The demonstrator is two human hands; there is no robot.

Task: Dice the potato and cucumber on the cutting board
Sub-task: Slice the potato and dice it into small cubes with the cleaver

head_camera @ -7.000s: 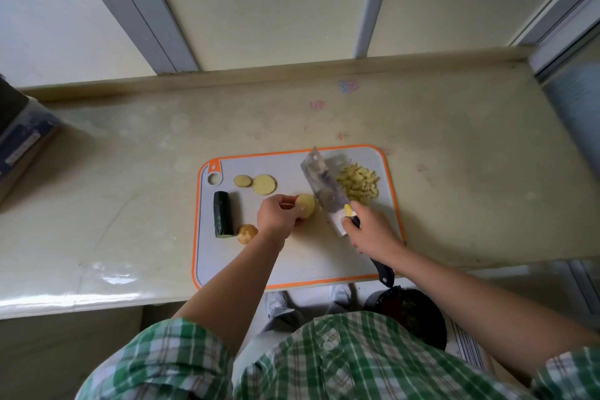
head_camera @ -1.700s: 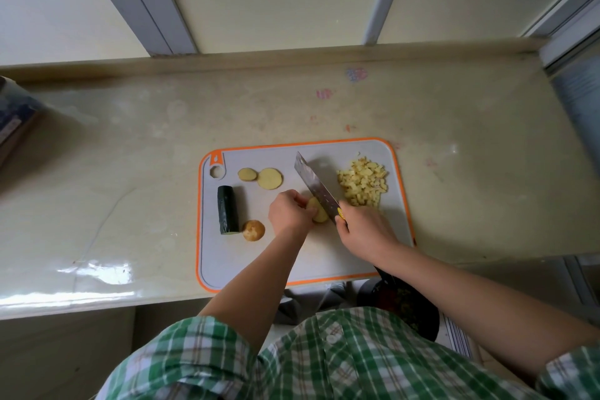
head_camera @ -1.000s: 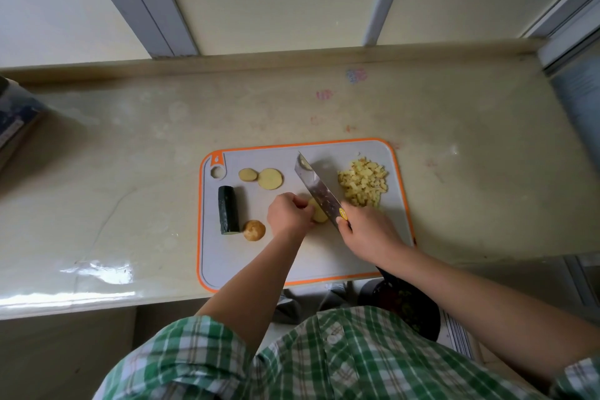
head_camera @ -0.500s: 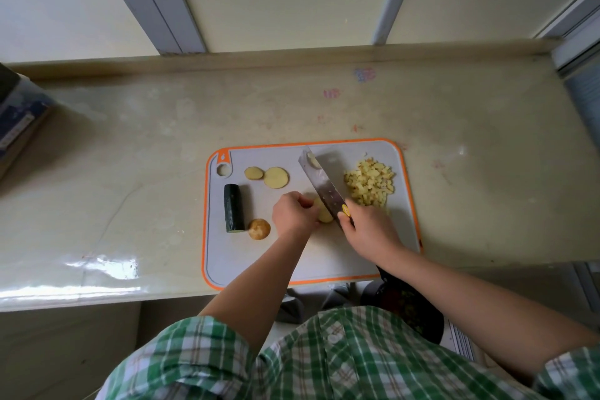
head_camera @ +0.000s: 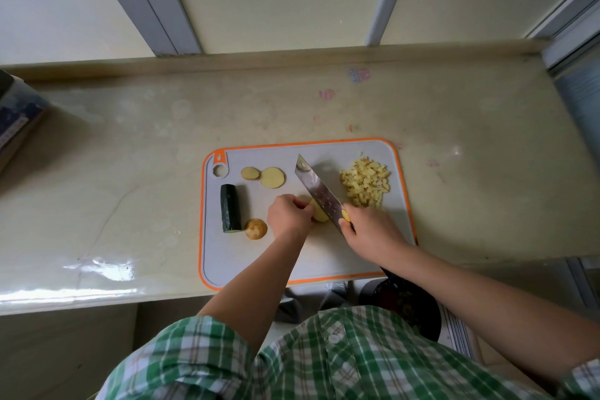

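Cutting now, no longer lining up: knife (head_camera: 316,191) down edge-first on the potato slice (head_camera: 319,215) at mid-frame, where seconds ago lifted and turned flat. Handle wrapped by fingers of right hand (head_camera: 370,230); slice pinned under curled fingers of left hand (head_camera: 290,216). Diced pile (head_camera: 365,183) at upper right of cutting board (head_camera: 292,263) about as before. Cucumber (head_camera: 230,212), two slices (head_camera: 272,177) and end piece (head_camera: 256,229) left of centre, untouched. Probably under halfway.

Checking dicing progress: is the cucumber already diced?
No, the cucumber lies as one uncut dark-green piece on the left of the cutting board.
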